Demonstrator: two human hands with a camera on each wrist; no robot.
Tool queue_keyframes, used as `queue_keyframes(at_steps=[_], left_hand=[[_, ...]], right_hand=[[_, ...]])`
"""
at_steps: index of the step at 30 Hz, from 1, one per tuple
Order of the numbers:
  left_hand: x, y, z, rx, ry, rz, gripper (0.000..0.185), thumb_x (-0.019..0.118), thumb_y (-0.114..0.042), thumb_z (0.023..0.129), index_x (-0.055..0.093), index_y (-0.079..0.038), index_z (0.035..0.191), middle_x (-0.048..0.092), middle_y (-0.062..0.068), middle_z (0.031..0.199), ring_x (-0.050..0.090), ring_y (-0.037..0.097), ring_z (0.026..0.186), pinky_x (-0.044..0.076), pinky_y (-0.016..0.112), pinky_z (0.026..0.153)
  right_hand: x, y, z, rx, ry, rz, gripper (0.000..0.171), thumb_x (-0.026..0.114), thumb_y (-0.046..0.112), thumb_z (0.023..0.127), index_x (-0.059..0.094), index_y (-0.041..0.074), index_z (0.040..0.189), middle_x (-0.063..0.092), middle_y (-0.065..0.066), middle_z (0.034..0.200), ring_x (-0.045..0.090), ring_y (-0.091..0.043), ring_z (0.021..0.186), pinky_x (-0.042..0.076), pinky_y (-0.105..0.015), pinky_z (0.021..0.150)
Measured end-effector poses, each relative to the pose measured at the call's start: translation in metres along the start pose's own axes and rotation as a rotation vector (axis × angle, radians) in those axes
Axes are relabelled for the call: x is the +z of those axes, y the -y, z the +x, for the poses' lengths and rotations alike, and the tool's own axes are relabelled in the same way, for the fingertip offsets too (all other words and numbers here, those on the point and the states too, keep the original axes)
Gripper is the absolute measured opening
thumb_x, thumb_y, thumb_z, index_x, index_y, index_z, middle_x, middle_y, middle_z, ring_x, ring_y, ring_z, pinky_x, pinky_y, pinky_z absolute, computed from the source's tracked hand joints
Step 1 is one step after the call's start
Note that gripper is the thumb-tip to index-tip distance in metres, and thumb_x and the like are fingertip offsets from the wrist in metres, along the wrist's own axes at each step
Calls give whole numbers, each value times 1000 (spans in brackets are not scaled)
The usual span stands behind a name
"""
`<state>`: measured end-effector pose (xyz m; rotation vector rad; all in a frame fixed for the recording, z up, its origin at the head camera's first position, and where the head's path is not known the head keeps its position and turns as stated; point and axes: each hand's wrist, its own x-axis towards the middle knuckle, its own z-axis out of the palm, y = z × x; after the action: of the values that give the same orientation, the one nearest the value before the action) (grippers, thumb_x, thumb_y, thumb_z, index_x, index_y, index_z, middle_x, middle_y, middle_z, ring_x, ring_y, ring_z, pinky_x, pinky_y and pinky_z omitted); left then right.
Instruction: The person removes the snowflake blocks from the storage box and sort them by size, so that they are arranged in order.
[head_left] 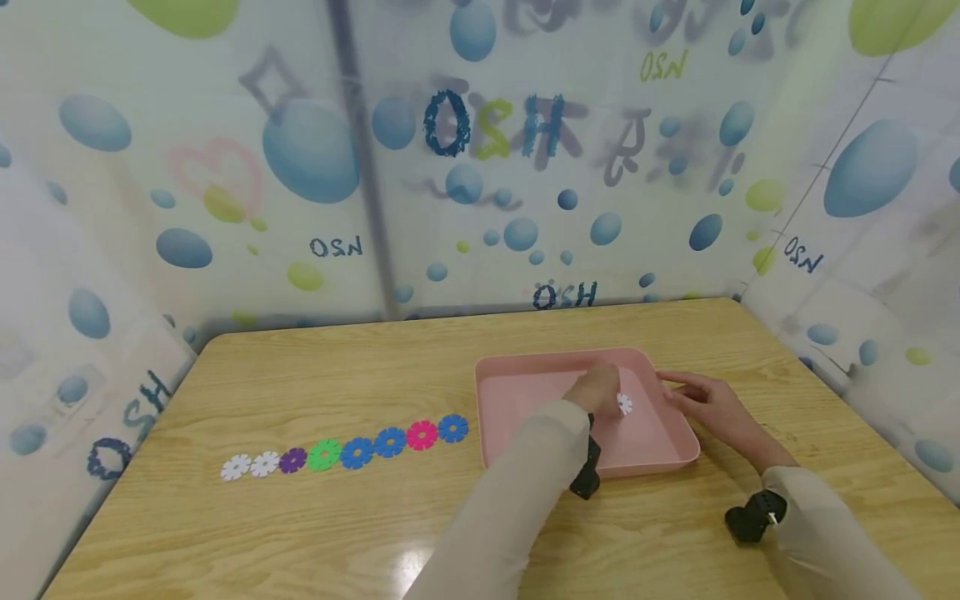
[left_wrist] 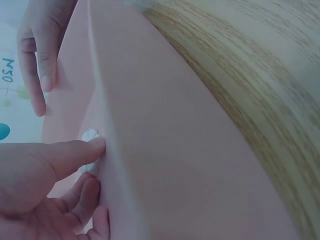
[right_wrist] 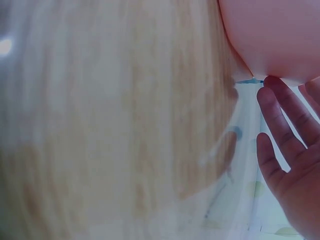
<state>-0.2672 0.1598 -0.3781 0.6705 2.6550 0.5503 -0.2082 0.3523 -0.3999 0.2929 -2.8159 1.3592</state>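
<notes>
Left hand (head_left: 596, 389) inside pink tray (head_left: 525, 392), fingers (left_wrist: 75, 152) curled, thumb tip touching white disc (head_left: 624, 404) on tray floor; whether disc is pinched, cannot tell. Right hand (head_left: 708, 404) rests against tray's right rim, fingers (right_wrist: 280, 120) straight, relaxed, holding nothing. Tray sits right of centre on wooden bench (head_left: 337, 533). Left of tray, well apart from hands, row of discs (head_left: 345, 451) lies flat, touching: white, white, purple, green, blue, blue, pink, blue. Bubble-print curtain (head_left: 315, 158) surrounds bench.
</notes>
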Motion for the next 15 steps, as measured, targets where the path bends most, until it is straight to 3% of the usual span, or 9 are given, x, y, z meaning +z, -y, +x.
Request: queue_keyframes(at_steps=[5,15], left_hand=[[-1,0,-4,32,7,-14,24,70,-6,81,50,-9,95,51,-1,82,44,11,73,38,21,62],[-6,2,-13,46,69,-144,19,61,-4,89,45,-13,94,48,0,80,44,12,72,35,22,62]], right_hand=[[0,-1,0,0,-6,6,46,54,24,95,47,0,134,52,-26,126,56,4,94,47,-19,75],[0,-3,1,3,-4,6,46,54,23,95,47,0,134,51,-26,126,57,3,94,48,-20,75]])
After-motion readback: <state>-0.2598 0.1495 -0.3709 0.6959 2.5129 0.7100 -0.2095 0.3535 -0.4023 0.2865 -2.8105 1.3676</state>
